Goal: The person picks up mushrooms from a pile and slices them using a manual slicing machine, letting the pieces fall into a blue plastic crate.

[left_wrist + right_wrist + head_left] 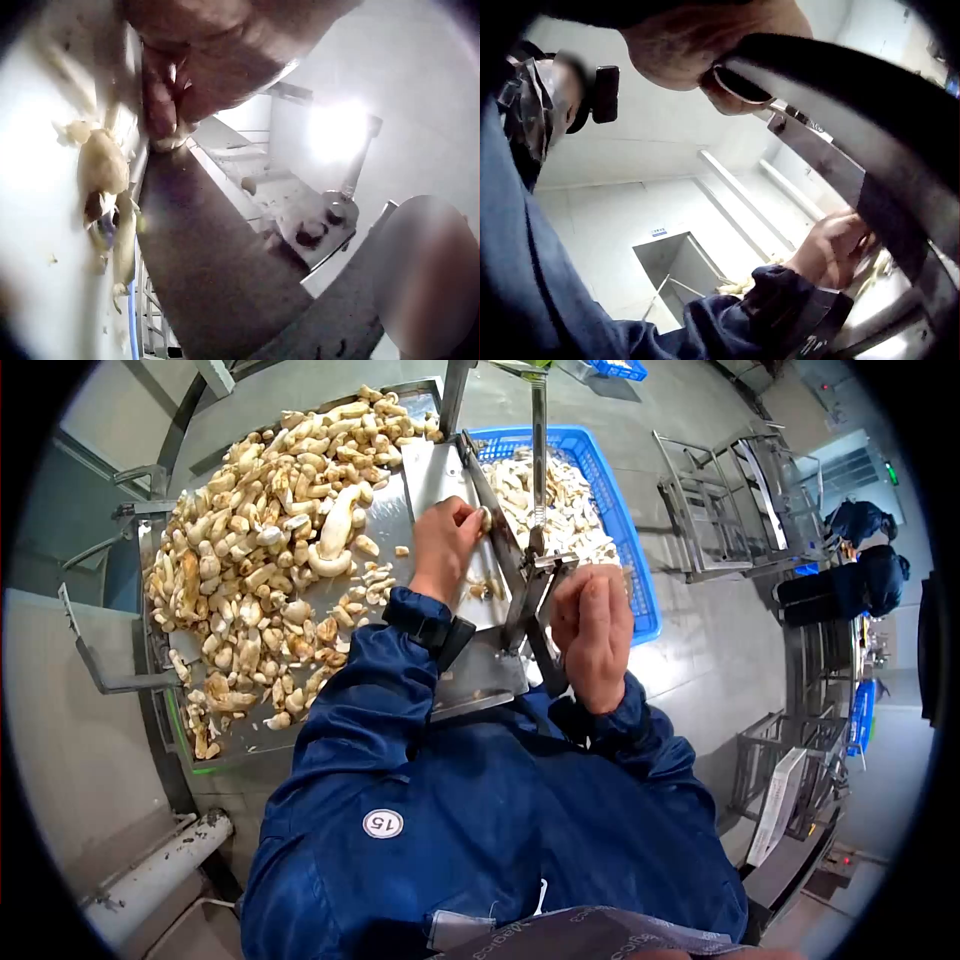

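Pinching a small mushroom piece just beside the long metal blade, the left hand is reaching over a white board, its thumb and fingertips closing together on the piece. The right hand is gripping a dark handle, fingers wrapping around it. From where I am standing, pale scraps are lying on the board, a large mushroom heap is covering much of the metal table left of it, and cut pieces are filling a blue basket beyond the blade.
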{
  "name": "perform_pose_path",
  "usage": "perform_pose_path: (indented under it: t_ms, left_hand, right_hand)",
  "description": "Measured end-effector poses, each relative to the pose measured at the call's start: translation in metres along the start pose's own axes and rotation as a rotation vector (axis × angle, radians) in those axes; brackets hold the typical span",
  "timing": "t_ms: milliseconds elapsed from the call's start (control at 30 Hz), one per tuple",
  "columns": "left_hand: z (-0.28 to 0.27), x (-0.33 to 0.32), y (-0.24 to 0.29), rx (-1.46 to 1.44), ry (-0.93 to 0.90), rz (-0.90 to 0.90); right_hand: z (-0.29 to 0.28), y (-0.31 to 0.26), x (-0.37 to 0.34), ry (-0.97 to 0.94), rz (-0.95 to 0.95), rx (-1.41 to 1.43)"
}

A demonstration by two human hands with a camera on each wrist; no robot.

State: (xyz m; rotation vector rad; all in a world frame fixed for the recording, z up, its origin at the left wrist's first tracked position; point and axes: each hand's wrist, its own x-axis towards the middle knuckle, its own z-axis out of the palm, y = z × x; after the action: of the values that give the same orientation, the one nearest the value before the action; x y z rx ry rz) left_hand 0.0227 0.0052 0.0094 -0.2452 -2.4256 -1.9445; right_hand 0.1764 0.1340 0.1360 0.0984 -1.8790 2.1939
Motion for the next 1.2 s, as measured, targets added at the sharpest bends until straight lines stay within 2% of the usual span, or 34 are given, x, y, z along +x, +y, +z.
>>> perform_pose_path:
  t_ms: [33, 67, 100, 167, 200, 233, 300, 333, 400, 467, 500, 567, 600, 633, 700, 733, 767, 833, 867, 900, 967, 1100, 1133, 1200]
  left_hand:
    - [0.001, 0.003, 0.0, 0.011, 0.023, 0.029]
    - [0.003, 0.004, -0.003, -0.012, 0.053, 0.036]
    - [0.002, 0.004, -0.001, 0.002, 0.064, 0.026]
    - [0.001, 0.002, 0.006, 0.043, 0.067, 0.008]
    - [-0.001, 0.001, 0.01, 0.075, 0.074, 0.035]
    - [-0.001, 0.004, 0.004, 0.103, 0.086, 0.075]
    - [0.002, 0.004, 0.0, 0.154, 0.103, 0.143]
    - [-0.002, -0.002, 0.017, 0.28, 0.08, 0.091]
    - [-0.003, -0.001, 0.006, 0.011, 0.01, -0.007]
    - [-0.001, 0.001, -0.001, -0.207, -0.008, -0.039]
    - [-0.001, 0.001, 0.0, -0.173, -0.005, -0.045]
    - [-0.003, 0.001, 0.004, -0.092, -0.018, -0.051]
    - [-0.004, 0.002, 0.005, -0.032, -0.029, -0.027]
    - [-0.005, 0.002, 0.003, -0.014, -0.017, 0.014]
    - [-0.004, 0.0, -0.003, 0.02, 0.004, 0.083]
    - [0.0, 0.0, 0.0, 0.109, 0.075, 0.077]
    - [0.0, 0.0, -0.002, 0.105, 0.041, 0.082]
    - [-0.002, 0.003, -0.007, 0.089, -0.009, 0.093]
    - [-0.002, 0.003, -0.004, 0.013, -0.032, 0.016]
    - [-0.002, 0.002, -0.003, 0.021, -0.021, 0.016]
    - [-0.002, 0.002, 0.0, 0.046, -0.012, 0.02]
    - [0.001, 0.005, -0.009, 0.099, 0.004, 0.057]
    - [-0.003, 0.001, 0.004, 0.16, 0.01, 0.061]
    - [-0.003, 0.0, 0.0, 0.082, -0.026, 0.02]
  right_hand:
    - [-0.005, 0.016, -0.01, 0.007, -0.041, -0.107]
    - [-0.009, 0.041, -0.027, 0.051, -0.084, -0.075]
    - [-0.017, 0.07, -0.038, 0.047, -0.214, -0.176]
    - [-0.023, 0.086, -0.05, 0.063, -0.073, -0.123]
    - [-0.02, 0.072, -0.042, 0.032, -0.04, -0.056]
    - [-0.011, 0.04, -0.028, 0.025, -0.042, -0.159]
    - [0.003, -0.003, 0.0, 0.019, 0.014, -0.037]
    - [0.003, -0.003, -0.001, 0.025, 0.019, -0.031]
    - [0.002, -0.001, 0.001, 0.013, 0.014, -0.025]
    - [-0.008, 0.045, -0.026, 0.026, -0.11, -0.114]
    - [-0.015, 0.067, -0.038, 0.041, -0.165, -0.124]
    - [-0.02, 0.082, -0.048, 0.036, -0.114, -0.098]
    - [-0.018, 0.068, -0.041, 0.021, -0.059, -0.073]
    - [-0.012, 0.046, -0.03, 0.026, -0.074, -0.195]
    - [0.0, 0.003, -0.004, -0.009, 0.03, 0.003]
    - [0.004, -0.007, 0.003, 0.004, 0.048, 0.019]
    - [0.007, -0.012, 0.007, 0.011, 0.061, 0.035]
    - [0.001, 0.008, -0.007, 0.025, -0.005, -0.071]
    - [-0.006, 0.033, -0.022, 0.024, -0.069, -0.073]
    - [-0.012, 0.057, -0.035, 0.029, -0.13, -0.073]
    - [-0.015, 0.077, -0.047, 0.053, -0.138, -0.111]
    - [-0.004, 0.013, -0.013, 0.008, 0.036, -0.068]
    - [0.002, 0.002, -0.004, 0.013, 0.042, -0.025]
    - [0.008, -0.003, -0.002, 0.037, 0.018, -0.018]
